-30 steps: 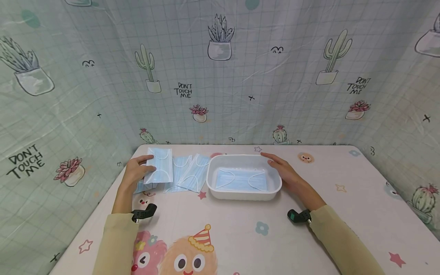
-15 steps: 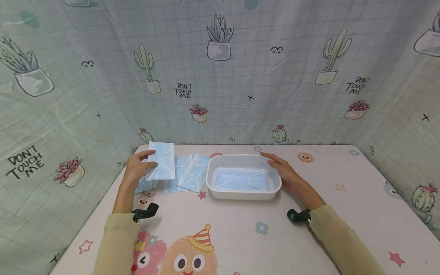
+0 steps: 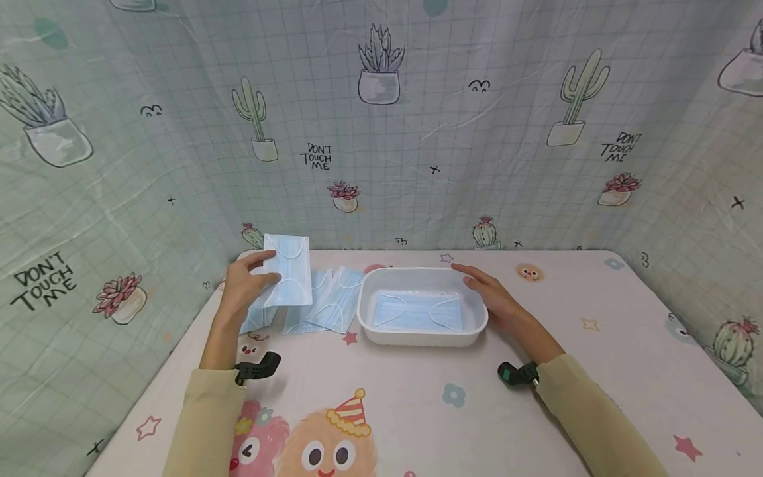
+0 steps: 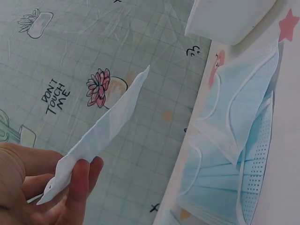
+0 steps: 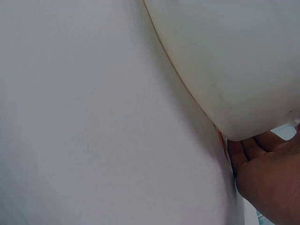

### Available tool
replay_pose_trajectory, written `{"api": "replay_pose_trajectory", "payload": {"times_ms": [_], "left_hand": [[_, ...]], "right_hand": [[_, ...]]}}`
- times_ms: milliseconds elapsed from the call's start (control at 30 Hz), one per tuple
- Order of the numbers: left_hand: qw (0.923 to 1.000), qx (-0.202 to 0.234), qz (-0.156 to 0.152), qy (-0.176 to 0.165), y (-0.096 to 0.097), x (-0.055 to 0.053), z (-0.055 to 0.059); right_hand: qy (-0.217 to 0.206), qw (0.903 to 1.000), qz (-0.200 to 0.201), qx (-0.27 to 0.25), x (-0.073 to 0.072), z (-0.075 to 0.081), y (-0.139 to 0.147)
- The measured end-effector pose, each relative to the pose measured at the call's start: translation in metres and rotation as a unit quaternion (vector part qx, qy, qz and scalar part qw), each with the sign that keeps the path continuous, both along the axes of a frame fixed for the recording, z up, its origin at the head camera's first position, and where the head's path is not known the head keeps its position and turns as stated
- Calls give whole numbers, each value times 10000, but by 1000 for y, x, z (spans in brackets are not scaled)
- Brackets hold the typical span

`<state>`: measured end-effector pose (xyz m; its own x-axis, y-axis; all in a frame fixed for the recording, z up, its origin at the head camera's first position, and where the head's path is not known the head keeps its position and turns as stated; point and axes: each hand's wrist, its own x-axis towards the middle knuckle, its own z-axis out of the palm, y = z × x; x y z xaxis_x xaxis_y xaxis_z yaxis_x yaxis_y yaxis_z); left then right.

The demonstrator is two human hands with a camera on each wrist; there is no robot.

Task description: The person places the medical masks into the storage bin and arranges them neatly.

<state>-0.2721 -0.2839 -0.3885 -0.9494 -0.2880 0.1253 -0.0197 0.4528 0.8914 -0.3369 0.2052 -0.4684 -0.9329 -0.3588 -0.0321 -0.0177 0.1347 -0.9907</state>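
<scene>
My left hand [image 3: 241, 286] pinches a light blue face mask [image 3: 293, 268] by its left edge, raised above the table with white ear loops showing. In the left wrist view the mask [image 4: 105, 131] is seen nearly edge-on between thumb and fingers. Below it lie several more masks [image 3: 338, 301], overlapping one another left of a white plastic tub [image 3: 423, 338]. One mask [image 3: 420, 313] lies flat inside the tub. My right hand [image 3: 499, 303] holds the tub's right end, thumb at the rim. In the right wrist view its fingers [image 5: 253, 149] lie against the outer wall.
The table wears a white cloth [image 3: 405, 397] printed with cartoon figures, stars and flowers. Behind and at both sides hangs a pale green curtain [image 3: 417, 199] with cactus prints. Each wrist carries a black camera mount [image 3: 257, 368].
My left hand has lifted the mask up and slightly right, away from the other masks. The right hand and the tub have stayed where they were.
</scene>
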Motion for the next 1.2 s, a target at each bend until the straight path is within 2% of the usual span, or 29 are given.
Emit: {"api": "replay_pose_trajectory", "payload": {"times_ms": [400, 667, 933, 1200], "left_hand": [[9993, 158, -244, 254, 17, 0, 5], [9991, 177, -269, 264, 26, 2, 10], [9993, -2, -278, 247, 37, 4, 16], [9981, 35, -484, 376, 49, 6, 17]], "right_hand": [[-33, 9999, -18, -98, -1, 1, -1], [-89, 9999, -39, -26, -2, 0, -2], [-175, 9998, -45, -34, 0, 1, 0], [-218, 9996, -124, 110, 0, 1, -2]]}}
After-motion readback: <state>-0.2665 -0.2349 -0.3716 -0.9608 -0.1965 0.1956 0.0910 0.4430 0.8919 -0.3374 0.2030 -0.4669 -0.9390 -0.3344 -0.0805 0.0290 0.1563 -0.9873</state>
